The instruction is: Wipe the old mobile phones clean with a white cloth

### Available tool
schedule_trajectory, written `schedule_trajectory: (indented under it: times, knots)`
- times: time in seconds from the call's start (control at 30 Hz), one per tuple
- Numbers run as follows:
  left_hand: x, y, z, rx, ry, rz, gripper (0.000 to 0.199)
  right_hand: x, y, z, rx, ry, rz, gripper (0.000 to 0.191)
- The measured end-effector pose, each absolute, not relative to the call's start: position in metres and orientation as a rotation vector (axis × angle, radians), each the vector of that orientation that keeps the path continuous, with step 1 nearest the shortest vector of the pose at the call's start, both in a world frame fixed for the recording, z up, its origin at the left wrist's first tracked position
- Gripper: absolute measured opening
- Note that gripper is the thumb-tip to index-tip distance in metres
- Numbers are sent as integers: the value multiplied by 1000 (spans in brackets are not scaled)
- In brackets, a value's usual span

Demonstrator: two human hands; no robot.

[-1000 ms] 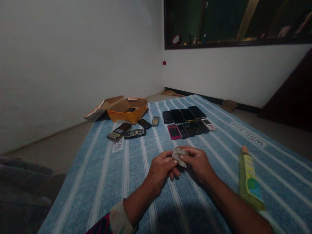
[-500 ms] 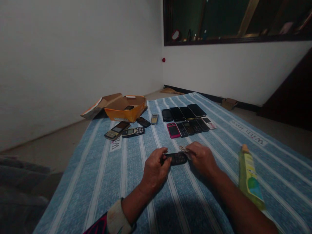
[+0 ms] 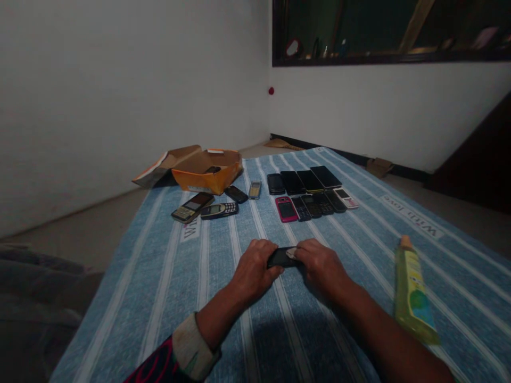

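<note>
A dark phone (image 3: pixel 280 257) lies between my two hands near the middle of the cloth-covered surface. My left hand (image 3: pixel 255 270) grips its left end, thumb at the near edge and fingers at the far edge. Pinched in my right hand (image 3: pixel 321 263) is a small pale cloth (image 3: pixel 291 253), which rests on the right part of the phone. Beyond my hands stand two rows of phones, with a pink one (image 3: pixel 286 209) at the near left and a large black one (image 3: pixel 326 177) at the back right.
An open orange box (image 3: pixel 211 181) stands at the back left with a phone inside. Several phones, one with a light keypad (image 3: pixel 219 210), lie before it. A yellow-green bottle (image 3: pixel 415 292) lies at the right on the striped blue cloth (image 3: pixel 159 298).
The pale cloth in my right hand has moved left, from the phone's right end onto its face. The view has shifted slightly.
</note>
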State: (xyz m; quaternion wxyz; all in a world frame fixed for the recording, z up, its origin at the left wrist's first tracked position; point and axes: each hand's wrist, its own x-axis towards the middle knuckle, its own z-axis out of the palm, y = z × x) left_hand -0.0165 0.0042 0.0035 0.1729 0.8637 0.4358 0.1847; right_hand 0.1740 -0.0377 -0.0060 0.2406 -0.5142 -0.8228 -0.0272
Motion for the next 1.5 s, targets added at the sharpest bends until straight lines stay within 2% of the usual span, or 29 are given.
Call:
schedule_trajectory:
  times: [0.83, 1.5]
  knots:
    - [-10, 3, 1, 2425, 1269, 636, 14, 164, -25, -14, -1493, -2193, -457, 17]
    - [-10, 2, -1, 2460, 1276, 615, 15, 148, -34, -18, -1367, -2255, -422, 21]
